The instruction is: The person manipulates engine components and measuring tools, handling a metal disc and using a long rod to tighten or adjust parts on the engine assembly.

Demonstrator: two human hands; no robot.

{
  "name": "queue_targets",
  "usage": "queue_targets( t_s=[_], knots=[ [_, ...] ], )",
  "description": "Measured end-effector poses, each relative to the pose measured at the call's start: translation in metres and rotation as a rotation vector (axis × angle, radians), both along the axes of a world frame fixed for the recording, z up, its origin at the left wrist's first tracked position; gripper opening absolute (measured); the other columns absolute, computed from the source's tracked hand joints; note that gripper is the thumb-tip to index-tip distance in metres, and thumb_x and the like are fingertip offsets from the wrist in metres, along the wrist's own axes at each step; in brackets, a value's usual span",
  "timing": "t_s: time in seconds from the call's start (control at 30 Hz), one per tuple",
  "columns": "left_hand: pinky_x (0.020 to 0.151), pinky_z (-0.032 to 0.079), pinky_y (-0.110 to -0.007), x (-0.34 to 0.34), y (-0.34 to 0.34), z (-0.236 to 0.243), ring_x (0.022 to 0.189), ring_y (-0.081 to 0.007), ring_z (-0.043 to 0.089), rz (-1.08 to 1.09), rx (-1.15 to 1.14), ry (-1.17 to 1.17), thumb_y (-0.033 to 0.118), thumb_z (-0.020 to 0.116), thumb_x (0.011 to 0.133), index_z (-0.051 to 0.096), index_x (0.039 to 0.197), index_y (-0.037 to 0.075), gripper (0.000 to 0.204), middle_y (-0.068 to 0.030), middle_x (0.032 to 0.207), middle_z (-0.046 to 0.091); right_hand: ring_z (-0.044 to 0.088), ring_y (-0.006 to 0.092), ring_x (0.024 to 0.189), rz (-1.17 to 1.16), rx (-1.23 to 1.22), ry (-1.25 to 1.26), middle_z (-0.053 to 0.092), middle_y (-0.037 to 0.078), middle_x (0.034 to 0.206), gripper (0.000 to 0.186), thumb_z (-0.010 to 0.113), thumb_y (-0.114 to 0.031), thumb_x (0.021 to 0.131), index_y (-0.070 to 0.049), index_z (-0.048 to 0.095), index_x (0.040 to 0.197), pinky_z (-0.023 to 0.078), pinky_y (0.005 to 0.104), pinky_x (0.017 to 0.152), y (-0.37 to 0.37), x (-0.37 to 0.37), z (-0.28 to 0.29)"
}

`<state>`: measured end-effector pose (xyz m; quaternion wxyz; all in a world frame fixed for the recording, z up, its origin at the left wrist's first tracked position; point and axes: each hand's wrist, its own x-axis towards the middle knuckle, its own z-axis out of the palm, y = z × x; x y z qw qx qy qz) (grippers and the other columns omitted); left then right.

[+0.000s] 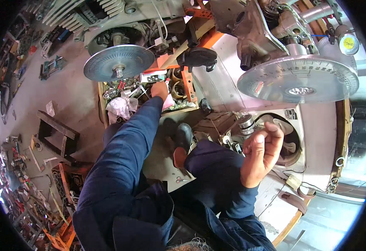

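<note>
My left hand [159, 89] reaches down into a wooden drawer [179, 111] full of tools and small parts; its fingers are hidden behind the back of the hand. Close by lie a wrench [143, 90], a white box [153, 75] and a crumpled plastic bag [122, 106]. My right hand [263, 155] is raised palm up over the bench, fingers loosely curled and thumb apart, with nothing visible in it. Beside it stand a stacked metal cylinder part [246, 124] and a pale housing with a round dark opening [297, 121].
Two graduated metal discs, a left one [103, 65] and a right one [271, 79], are mounted on engine units above the drawer and bench. A dark metal frame [69, 133] lies on the floor at left. Scissors [181, 180] lie near my shoe [184, 136].
</note>
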<state>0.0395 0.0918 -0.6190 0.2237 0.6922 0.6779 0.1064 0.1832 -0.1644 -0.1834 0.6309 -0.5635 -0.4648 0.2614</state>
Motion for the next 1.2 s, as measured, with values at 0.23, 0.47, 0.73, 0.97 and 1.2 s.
queue_targets(
  t_s=[0.23,0.47,0.73,0.97,1.2],
  knots=[
    [0.078,0.059,-0.049,0.017,-0.004,-0.022,0.090,-0.0387,0.074,0.297,0.060,-0.222,0.013,0.057,0.091,0.075,0.089,0.002,0.022,-0.0232,0.096,0.074,0.046,0.0047,0.075,0.050,-0.096,-0.104,0.054,-0.002,0.088,0.033,0.064,-0.003,0.098,-0.004,0.053,0.129,0.037,0.0179,0.066,-0.003,-0.012,0.000],
    [0.074,0.060,-0.041,0.030,-0.018,0.010,0.087,-0.0293,0.073,0.196,0.039,0.080,0.012,0.062,0.089,0.078,0.086,0.009,0.017,-0.0120,0.093,0.074,0.048,0.0050,0.076,0.074,-0.208,-0.154,0.055,-0.002,0.088,0.034,0.067,-0.004,0.098,-0.003,0.054,0.128,0.039,0.0184,0.068,0.000,-0.016,0.000],
    [0.075,0.060,-0.051,0.016,-0.003,0.012,0.082,-0.0360,0.075,0.033,0.194,-0.044,0.016,0.054,0.095,0.075,0.098,0.004,0.025,-0.0202,0.086,0.074,0.050,0.0063,0.077,0.116,-0.275,-0.218,0.056,-0.001,0.085,0.031,0.068,-0.006,0.098,-0.001,0.055,0.126,0.040,0.0203,0.069,-0.002,-0.014,0.004],
    [0.081,0.059,-0.050,0.006,0.015,-0.034,0.093,-0.0385,0.075,0.078,-0.047,-0.175,0.011,0.053,0.093,0.078,0.097,0.002,0.027,-0.0246,0.099,0.074,0.052,0.0082,0.079,0.176,-0.323,-0.350,0.056,0.001,0.092,0.034,0.071,-0.008,0.096,0.000,0.057,0.126,0.043,0.0214,0.073,0.001,-0.013,0.004],
    [0.086,0.058,-0.050,-0.009,0.005,-0.023,0.103,-0.0432,0.070,-0.196,-0.074,-0.132,0.008,0.061,0.086,0.076,0.097,-0.002,0.022,-0.0296,0.115,0.069,0.055,0.0096,0.077,0.159,-0.331,-0.381,0.059,0.002,0.089,0.034,0.074,-0.014,0.095,0.000,0.061,0.123,0.045,0.0233,0.074,-0.001,-0.004,0.000]
  ],
)
